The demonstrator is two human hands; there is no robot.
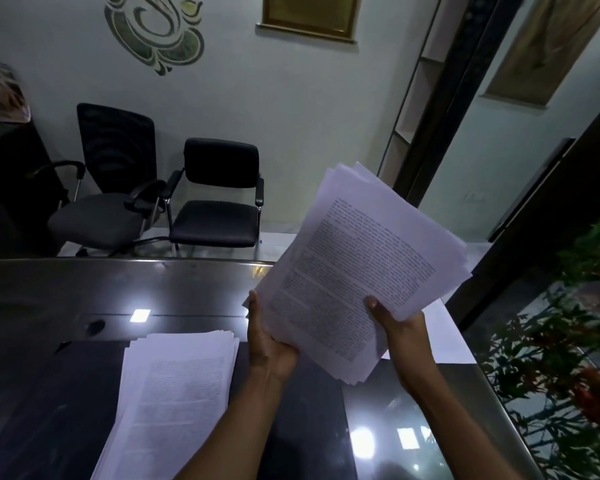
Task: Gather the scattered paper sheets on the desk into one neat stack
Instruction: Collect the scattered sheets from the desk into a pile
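The printed text on the sheets is too blurred to read, and a second pile of paper (174, 400) lying on the dark desk (66, 296) runs off the bottom edge. Both forearms reach up from below: the left hand (269, 344) cups the lower left edge of an uneven bundle of sheets (357, 271), while the right hand (400, 327) pinches its lower right edge, thumb on top, holding it tilted above the desk.

Both bare forearms reach forward and up from the bottom edge, angled slightly toward each other. The left hand (269, 344) is raised with its thumb pointing up along the left edge of a bundle of paper sheets (357, 271), fingers curled underneath. The right hand (400, 329) grips the bundle's lower right edge, thumb on top, fingers hidden behind.
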